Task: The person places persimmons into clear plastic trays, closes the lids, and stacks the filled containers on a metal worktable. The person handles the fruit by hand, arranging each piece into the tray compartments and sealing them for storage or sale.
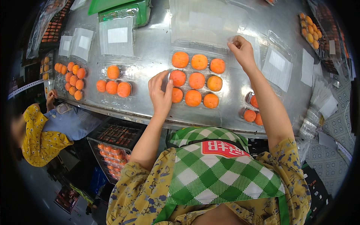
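Before me lies a clear plastic clamshell tray (189, 52) with orange persimmons (197, 80) in three rows of three. Its lid, lined with a pale sheet (206, 22), lies folded back beyond the fruit. My left hand (161, 92) is at the tray's left side, thumb and fingers around the rim beside the middle-row persimmon. Past the far right corner of the tray, my right hand (242, 50) is raised with thumb and forefinger together near the lid's edge. Whether a bit of the clear plastic is pinched there cannot be told.
On the metal table (152, 42) stand part-filled clamshells (112, 80) to the left and one (250, 112) under my right forearm. Green plastic trays (121, 11) lie at the far left. Stacked persimmon crates (115, 152) stand below the table's edge. Another person (50, 132) is at the left.
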Available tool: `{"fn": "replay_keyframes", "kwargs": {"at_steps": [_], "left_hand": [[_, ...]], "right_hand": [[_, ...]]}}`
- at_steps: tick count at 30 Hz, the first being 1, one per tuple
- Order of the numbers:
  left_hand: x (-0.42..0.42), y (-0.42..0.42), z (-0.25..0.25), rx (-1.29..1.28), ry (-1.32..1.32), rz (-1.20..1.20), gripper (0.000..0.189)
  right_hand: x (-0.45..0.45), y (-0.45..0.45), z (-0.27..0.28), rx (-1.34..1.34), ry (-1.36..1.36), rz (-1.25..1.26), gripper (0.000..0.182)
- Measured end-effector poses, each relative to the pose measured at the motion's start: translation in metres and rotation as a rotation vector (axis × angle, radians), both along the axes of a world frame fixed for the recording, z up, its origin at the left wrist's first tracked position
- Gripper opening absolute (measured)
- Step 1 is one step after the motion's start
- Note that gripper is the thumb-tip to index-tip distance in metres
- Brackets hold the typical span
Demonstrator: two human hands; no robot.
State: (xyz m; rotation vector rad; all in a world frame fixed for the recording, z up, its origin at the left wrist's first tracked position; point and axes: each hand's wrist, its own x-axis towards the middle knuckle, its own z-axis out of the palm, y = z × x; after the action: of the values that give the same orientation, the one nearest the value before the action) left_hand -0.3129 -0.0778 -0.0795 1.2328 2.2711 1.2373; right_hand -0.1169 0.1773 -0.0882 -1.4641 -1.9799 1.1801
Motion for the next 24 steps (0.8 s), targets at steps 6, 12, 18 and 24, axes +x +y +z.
{"fn": "replay_keyframes", "kwargs": {"at_steps": [6, 12, 18, 24], "left_hand": [[-0.008, 0.013, -0.003, 0.021, 0.029, -0.015, 0.029], [-0.011, 0.014, -0.009, 0.017, -0.011, -0.031, 0.027], [-0.018, 0.024, -0.017, 0.046, -0.100, -0.017, 0.029], [-0.031, 0.023, -0.024, 0.088, -0.208, 0.029, 0.028]], "right_hand": [[0.000, -0.004, 0.005, 0.026, -0.025, 0.019, 0.029], [0.000, -0.008, 0.004, 0.007, -0.020, 0.030, 0.037], [0.011, -0.007, -0.003, -0.259, 0.054, 0.010, 0.052], [0.013, -0.019, -0.011, 0.030, -0.119, -0.054, 0.054]]}}
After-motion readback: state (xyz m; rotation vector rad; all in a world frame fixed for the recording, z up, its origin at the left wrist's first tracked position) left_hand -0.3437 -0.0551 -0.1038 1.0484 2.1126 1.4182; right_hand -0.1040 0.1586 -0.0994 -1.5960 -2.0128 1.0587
